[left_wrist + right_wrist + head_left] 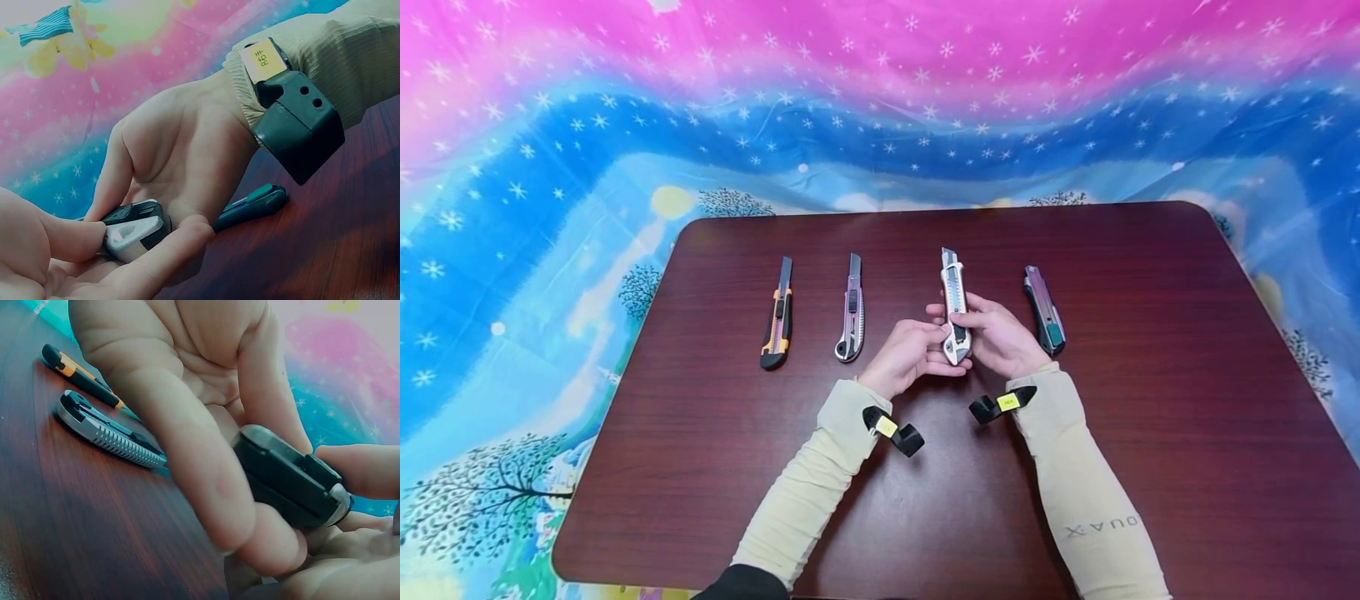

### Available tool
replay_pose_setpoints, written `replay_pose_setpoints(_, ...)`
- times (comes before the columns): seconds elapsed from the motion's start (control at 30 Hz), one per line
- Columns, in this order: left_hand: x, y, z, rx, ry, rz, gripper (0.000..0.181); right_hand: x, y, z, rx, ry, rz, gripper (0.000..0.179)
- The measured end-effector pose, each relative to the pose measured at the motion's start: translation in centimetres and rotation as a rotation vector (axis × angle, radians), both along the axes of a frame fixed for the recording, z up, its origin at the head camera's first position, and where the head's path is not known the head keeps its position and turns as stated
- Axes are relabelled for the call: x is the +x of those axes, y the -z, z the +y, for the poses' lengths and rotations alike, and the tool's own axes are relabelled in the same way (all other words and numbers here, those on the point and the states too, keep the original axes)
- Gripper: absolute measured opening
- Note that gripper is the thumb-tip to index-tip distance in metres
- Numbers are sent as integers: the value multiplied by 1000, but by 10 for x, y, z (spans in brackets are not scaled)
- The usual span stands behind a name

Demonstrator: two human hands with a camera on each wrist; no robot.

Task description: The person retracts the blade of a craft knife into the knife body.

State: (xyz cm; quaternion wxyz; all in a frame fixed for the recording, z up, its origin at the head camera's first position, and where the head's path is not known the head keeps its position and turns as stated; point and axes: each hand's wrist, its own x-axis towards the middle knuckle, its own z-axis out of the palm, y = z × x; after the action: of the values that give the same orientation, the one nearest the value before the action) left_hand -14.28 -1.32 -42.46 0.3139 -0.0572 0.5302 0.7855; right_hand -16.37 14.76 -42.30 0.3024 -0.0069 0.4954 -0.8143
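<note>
Both hands hold a silver-white utility knife (955,308) over the table, its short blade pointing away from the person. My left hand (912,354) pinches the lower end, thumb on top and fingers spread beneath it. From the right, my right hand (996,333) grips the same knife, with the thumb laid on its upper face near the black slider. In the left wrist view the knife's end (134,234) shows between the two hands. In the right wrist view its dark side (287,481) faces the camera, partly hidden by left fingers.
On the brown table (700,467) lie an orange-black utility knife (777,321) and a silver utility knife (852,312) to the left, both with blades extended. A dark utility knife with a green slider (1043,312) lies just right of my right hand. Patterned cloth (880,108) hangs behind.
</note>
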Motion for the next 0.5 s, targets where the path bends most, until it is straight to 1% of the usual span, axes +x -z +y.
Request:
replay_pose_setpoints(0.2, 0, 0, 0, 0, -2, 5, 33, 1, -1, 1, -10, 0, 4, 40)
replay_pose_setpoints(0.5, 0, -3, 0, -1, -4, 0, 34, 2, 1, 2, -8, -17, 44, 43)
